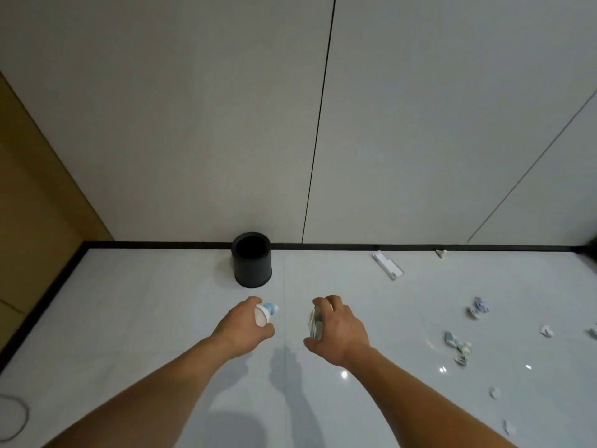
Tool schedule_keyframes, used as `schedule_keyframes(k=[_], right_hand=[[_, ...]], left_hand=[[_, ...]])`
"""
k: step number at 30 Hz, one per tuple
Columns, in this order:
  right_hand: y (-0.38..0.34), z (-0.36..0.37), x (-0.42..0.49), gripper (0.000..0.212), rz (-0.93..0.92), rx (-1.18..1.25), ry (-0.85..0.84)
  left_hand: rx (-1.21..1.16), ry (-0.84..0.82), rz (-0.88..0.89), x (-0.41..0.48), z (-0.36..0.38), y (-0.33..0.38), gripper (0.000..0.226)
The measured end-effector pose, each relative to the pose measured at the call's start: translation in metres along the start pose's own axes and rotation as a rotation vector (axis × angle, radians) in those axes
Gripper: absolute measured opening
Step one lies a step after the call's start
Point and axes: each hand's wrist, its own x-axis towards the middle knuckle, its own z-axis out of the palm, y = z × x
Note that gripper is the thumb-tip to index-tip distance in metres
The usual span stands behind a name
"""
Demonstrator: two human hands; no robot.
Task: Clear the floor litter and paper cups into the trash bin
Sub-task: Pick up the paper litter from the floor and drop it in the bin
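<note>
A black round trash bin (251, 259) stands open on the pale floor against the far wall. My left hand (240, 324) is stretched out short of it, shut on a white and blue paper cup (267, 313). My right hand (336, 328) is level with it, shut on a crumpled wad of paper litter (314, 322). To the right, scraps lie on the floor: a crumpled purple piece (477, 308), a blue-grey crumpled piece (456, 345), and several small white bits (546, 330).
A flat white box (387, 265) lies near the far wall right of the bin, with a small scrap (441, 253) by the black skirting. A wooden panel (35, 202) forms the left wall. A grey cable (19, 418) loops at the lower left.
</note>
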Motion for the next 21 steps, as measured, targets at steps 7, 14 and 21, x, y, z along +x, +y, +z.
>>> schedule_keyframes(k=[7,14,21], right_hand=[[-0.022,-0.019,0.110,0.082,-0.087,-0.011,-0.053],[-0.067,-0.014,0.247,0.080,-0.110,-0.022,-0.075],[-0.095,-0.022,0.373,0.085,-0.029,0.036,-0.072]], left_hand=[[-0.032,0.086,-0.053,0.078,-0.047,0.001,0.062],[-0.062,0.064,-0.083,0.199,-0.110,-0.023,0.066],[-0.027,0.018,-0.041,0.333,-0.188,-0.024,0.064]])
